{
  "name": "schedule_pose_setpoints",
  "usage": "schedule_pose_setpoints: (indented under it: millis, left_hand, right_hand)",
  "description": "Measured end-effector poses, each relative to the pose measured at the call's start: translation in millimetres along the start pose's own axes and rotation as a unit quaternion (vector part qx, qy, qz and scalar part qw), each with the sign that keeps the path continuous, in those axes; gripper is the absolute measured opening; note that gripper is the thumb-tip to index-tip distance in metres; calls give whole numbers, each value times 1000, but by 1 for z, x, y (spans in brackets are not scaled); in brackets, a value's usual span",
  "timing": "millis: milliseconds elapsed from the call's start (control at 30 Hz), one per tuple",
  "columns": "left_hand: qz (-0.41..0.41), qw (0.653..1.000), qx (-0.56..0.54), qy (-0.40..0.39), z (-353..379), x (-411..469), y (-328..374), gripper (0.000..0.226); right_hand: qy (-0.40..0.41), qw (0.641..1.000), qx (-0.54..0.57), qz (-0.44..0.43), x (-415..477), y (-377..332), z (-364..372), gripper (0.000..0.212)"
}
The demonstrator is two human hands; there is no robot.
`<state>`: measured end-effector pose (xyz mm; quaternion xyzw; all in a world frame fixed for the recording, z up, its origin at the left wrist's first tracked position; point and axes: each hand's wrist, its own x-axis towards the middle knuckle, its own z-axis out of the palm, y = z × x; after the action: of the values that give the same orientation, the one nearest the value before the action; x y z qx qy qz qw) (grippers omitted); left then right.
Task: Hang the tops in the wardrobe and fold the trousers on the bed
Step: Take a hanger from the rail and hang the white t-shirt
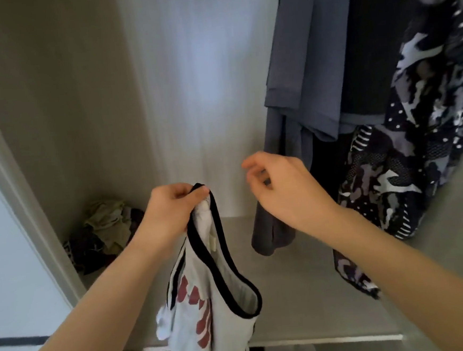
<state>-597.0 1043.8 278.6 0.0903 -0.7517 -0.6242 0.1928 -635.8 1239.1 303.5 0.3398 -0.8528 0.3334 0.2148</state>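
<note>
My left hand (169, 210) grips 1 shoulder strap of the white top (207, 302), fingers curled round its black trim. The top hangs below that hand, in front of the wardrobe shelf (302, 280). My right hand (284, 187) is near the strap, not touching it, fingers loosely curled, holding nothing. A grey shirt (300, 73) hangs behind it.

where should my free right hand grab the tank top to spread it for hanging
Probably the black trim at the low end of the sagging loop, right hand coming from the right and above. The left hand holds the tank top by its top strap only, so that far edge hangs open and free.
</note>
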Motion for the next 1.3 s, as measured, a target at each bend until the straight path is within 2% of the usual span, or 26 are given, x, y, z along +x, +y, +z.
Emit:
schedule_pose_setpoints:
  millis: [267, 533, 800, 900, 1067, 1200, 1300]
  left_hand:
    - [84, 996, 34, 21, -17, 56, 69, 44]
    - [157, 986, 41, 38, -23, 98, 137, 46]
    - [201, 977, 46, 44, -23, 140, 202, 42]
    - [210, 976, 44, 33, -18, 151, 220, 27]
    - [219, 975, 37, 27, -14, 169, 237, 23]
    - [223, 974, 26, 20, -14, 181, 248, 23]
    - [225, 974, 23, 22, -18, 190, 255, 20]
  right_hand:
    - [87, 988, -64, -112, 95, -52, -52, 33]
    - [154, 965, -164, -134, 168, -70, -107, 35]
    - [292, 913, -235, -162, 217, -82, -165, 25]
    - [313, 896, -267, -169, 234, -90, -183, 24]
    - [364, 866, -300, -163, 257, -115, -213, 28]
    - [367, 864, -321, -126, 279, -129, -236, 30]
    - [360, 876, -316, -64, 296, -135, -250, 15]
